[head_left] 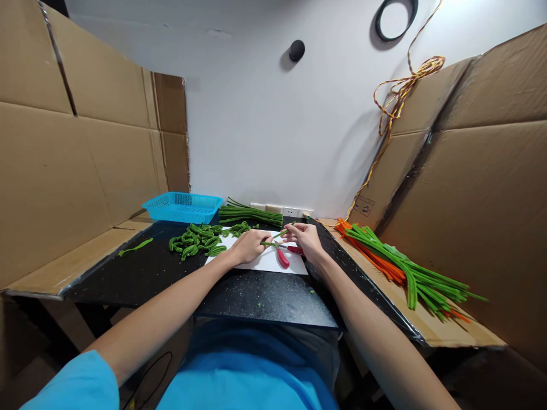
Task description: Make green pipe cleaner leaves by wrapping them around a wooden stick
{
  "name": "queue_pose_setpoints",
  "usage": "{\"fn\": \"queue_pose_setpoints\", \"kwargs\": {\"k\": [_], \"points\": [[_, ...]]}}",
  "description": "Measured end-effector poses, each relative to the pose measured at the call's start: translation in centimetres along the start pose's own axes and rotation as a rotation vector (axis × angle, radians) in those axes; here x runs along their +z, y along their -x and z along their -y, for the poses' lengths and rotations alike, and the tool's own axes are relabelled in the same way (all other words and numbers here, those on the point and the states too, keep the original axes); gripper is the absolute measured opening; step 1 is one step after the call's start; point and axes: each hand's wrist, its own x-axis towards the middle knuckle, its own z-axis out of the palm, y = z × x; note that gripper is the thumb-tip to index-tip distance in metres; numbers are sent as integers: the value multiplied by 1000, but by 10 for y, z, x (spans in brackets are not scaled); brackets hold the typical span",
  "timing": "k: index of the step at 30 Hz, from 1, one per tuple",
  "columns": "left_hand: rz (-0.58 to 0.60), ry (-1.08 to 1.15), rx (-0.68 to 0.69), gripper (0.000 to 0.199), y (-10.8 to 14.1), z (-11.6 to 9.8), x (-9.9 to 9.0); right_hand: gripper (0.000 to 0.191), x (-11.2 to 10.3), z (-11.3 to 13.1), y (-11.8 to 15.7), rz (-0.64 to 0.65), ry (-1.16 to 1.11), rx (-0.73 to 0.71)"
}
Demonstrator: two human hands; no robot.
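Over a white sheet my left hand is closed on a dark green pipe cleaner, whose end sticks out to the right. My right hand pinches a green stem that looks like pipe cleaner too; I cannot tell if both pieces are one. Below the hands lie pliers or cutters with red handles, partly hidden by my right hand. Left of my left hand sits a pile of bent green pipe cleaner loops.
A blue plastic basket stands at the back left. Straight dark green pipe cleaners lie by the wall near a power strip. On the right, bright green pipe cleaners and orange ones rest on cardboard. Cardboard walls flank the table.
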Motion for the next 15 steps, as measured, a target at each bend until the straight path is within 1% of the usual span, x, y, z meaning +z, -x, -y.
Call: {"fn": "queue_pose_setpoints", "kwargs": {"k": [4,8,10,13,15], "points": [[24,50,-21,22,-2,7,3,25,-4,2,0,-13,-14,-32],[55,98,-26,24,-4,11,5,33,-3,7,2,-13,-76,-50],[68,113,-20,25,-4,11,5,37,0,10,5,34,-95,-42],[55,138,-11,27,-4,10,6,40,7,13,11,166,-73,-2],[52,165,-4,25,-4,9,6,40,9,14,13,229,-58,7]]}}
